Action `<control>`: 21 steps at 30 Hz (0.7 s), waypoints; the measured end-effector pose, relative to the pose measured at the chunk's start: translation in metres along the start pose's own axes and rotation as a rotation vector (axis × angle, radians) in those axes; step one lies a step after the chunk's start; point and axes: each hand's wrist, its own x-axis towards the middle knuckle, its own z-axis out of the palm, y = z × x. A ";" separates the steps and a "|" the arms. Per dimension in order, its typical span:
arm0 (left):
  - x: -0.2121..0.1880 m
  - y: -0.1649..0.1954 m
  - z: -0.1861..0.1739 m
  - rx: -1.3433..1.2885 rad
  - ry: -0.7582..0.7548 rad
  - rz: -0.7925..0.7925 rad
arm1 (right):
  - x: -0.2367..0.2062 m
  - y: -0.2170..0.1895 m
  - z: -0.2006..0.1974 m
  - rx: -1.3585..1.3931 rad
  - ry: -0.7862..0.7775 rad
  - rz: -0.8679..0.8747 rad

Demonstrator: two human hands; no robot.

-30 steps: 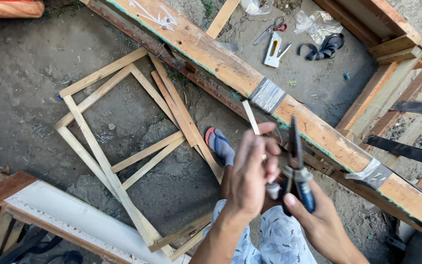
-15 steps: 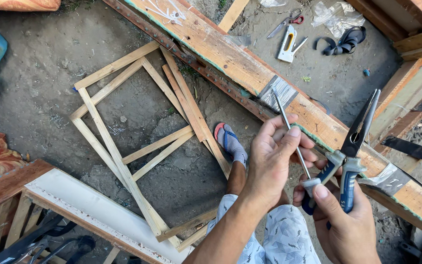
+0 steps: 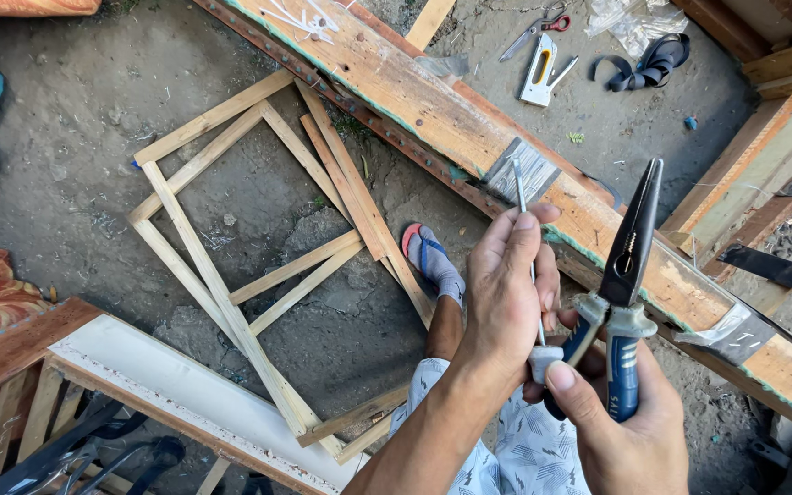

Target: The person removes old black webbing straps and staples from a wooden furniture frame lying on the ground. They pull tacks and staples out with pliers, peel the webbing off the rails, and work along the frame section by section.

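Observation:
My left hand (image 3: 504,289) pinches a thin white strip (image 3: 522,197), like a cable tie, that stands upright between thumb and fingers. My right hand (image 3: 630,426) grips blue-handled pliers (image 3: 630,266) with the black jaws pointing up and closed; its thumb presses on the lower end of the strip. Both hands are held close together above my knee, over a long worn wooden beam (image 3: 396,92) with grey tape patches that runs diagonally across the ground.
A frame of thin wooden slats (image 3: 231,275) lies on the dirt at left, next to my foot in a blue sandal (image 3: 428,261). A staple gun (image 3: 543,73), scissors (image 3: 533,32) and a black strap (image 3: 643,64) lie beyond the beam. A white board (image 3: 158,376) sits lower left.
The pliers have swung upright, jaws now closed, and my hands have drawn together around the strip. The view has shifted slightly.

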 end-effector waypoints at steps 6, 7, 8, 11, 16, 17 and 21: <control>0.003 0.002 -0.001 -0.109 -0.018 -0.034 | -0.001 0.001 0.000 0.101 -0.091 -0.099; 0.003 0.002 0.000 -0.125 -0.008 -0.044 | -0.001 0.001 -0.002 0.132 -0.137 -0.142; 0.002 0.002 0.000 -0.140 0.001 -0.052 | -0.002 0.001 -0.003 0.074 -0.092 -0.115; 0.002 0.001 0.003 -0.182 0.015 -0.055 | -0.005 -0.002 -0.007 -0.072 0.009 -0.077; 0.006 -0.002 0.011 -0.234 0.063 -0.046 | -0.012 -0.010 0.000 -0.229 0.126 -0.176; 0.008 -0.003 0.012 -0.257 0.071 -0.048 | -0.014 -0.010 0.003 -0.265 0.172 -0.228; 0.016 -0.005 0.011 -0.544 0.036 -0.079 | -0.019 -0.001 0.020 -0.296 0.269 -0.412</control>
